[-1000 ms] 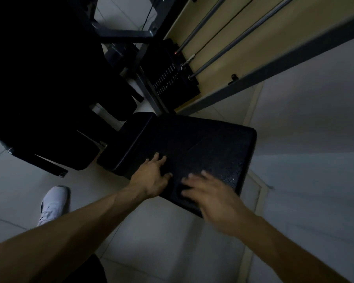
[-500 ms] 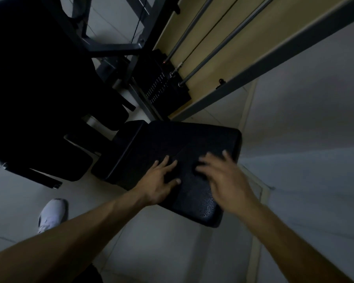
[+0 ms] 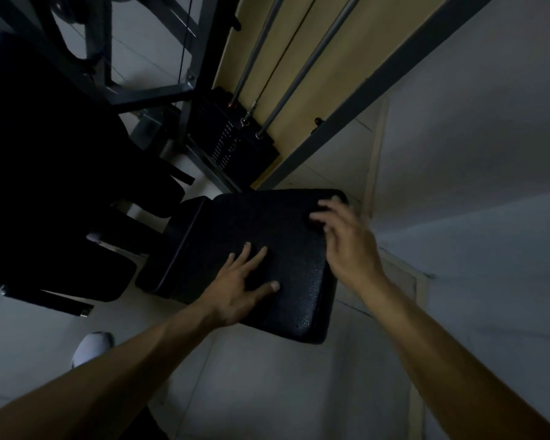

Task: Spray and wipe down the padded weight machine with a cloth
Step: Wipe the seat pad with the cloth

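The black, pebble-textured padded seat point(image 3: 267, 236) of the weight machine sits in the middle of the frame. The left hand point(image 3: 238, 287) lies flat on its near half, fingers straight and spread. The right hand point(image 3: 346, 246) is over the far right corner, fingers loosely bent and gripping nothing discernible; in the dim light a dark cloth under them cannot be ruled out.

The pad looks firm with some give, grippy vinyl fixed to its frame, so it should take pressure best from flat palms.

A black weight stack point(image 3: 232, 138) stands above it, a larger dark cushion point(image 3: 45, 154) crowds the left, and a white shoe point(image 3: 91, 347) rests on the pale tiled floor point(image 3: 267, 392).
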Action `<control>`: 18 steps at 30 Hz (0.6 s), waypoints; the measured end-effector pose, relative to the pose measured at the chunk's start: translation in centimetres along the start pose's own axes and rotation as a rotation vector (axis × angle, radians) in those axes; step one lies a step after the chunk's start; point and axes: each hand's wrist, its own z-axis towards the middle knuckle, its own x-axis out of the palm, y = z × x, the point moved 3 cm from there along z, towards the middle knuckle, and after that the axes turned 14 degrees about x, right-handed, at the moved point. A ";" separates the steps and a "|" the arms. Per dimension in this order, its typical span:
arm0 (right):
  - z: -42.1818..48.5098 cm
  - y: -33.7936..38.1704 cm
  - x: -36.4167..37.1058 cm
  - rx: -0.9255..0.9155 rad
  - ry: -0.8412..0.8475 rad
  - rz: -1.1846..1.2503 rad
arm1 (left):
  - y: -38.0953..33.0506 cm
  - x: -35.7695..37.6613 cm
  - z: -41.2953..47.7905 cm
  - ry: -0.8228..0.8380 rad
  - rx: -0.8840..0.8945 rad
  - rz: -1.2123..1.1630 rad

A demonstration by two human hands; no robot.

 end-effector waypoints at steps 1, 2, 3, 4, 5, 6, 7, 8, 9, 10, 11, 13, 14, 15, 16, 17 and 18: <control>-2.7 0.2 0.3 -0.029 0.007 0.000 | -0.1 -0.2 0.0 0.005 -0.004 -0.001; -5.7 0.5 0.6 -0.078 0.027 0.000 | -0.1 -0.3 0.0 0.009 -0.007 0.000; -8.7 0.8 0.7 -0.138 0.047 -0.008 | -0.1 -0.4 0.1 0.015 -0.012 0.006; -11.5 1.0 0.8 -0.200 0.071 -0.021 | -0.1 -0.5 0.2 0.023 -0.021 0.013; -13.8 1.2 0.9 -0.273 0.089 -0.040 | -0.3 -0.5 0.3 0.027 -0.033 0.021; -15.5 1.2 0.9 -0.341 0.105 -0.058 | -0.6 -0.4 0.5 0.032 -0.045 0.030; -16.2 1.1 1.0 -0.403 0.120 -0.069 | -0.9 -0.3 0.6 0.029 -0.059 0.036; -16.1 0.8 0.9 -0.442 0.123 -0.076 | -1.5 -0.3 0.7 0.025 -0.066 0.045; -15.1 0.4 0.8 -0.447 0.108 -0.073 | -2.3 -0.2 0.7 0.026 -0.060 0.059; -13.6 0.1 0.7 -0.409 0.089 -0.052 | -2.9 -0.2 0.7 0.023 -0.042 0.079; -11.7 -0.2 0.5 -0.333 0.054 -0.006 | -3.6 -0.1 0.7 0.019 -0.008 0.110; -7.5 -0.8 0.3 -0.116 -0.039 0.147 | -5.2 0.0 0.6 0.031 0.077 0.171; -5.6 -0.8 0.3 -0.009 -0.061 0.230 | -5.9 0.0 0.6 0.038 0.120 0.205; -4.2 -0.6 0.3 0.083 -0.092 0.316 | -6.6 0.2 0.5 0.056 0.152 0.254; -3.2 -0.3 0.4 0.153 -0.128 0.403 | -7.0 0.3 0.5 0.076 0.174 0.288; -3.0 0.0 0.6 0.224 -0.167 0.491 | -7.7 0.4 0.6 0.093 0.180 0.314; -3.6 0.3 0.7 0.298 -0.200 0.573 | -8.1 0.5 0.6 0.111 0.196 0.347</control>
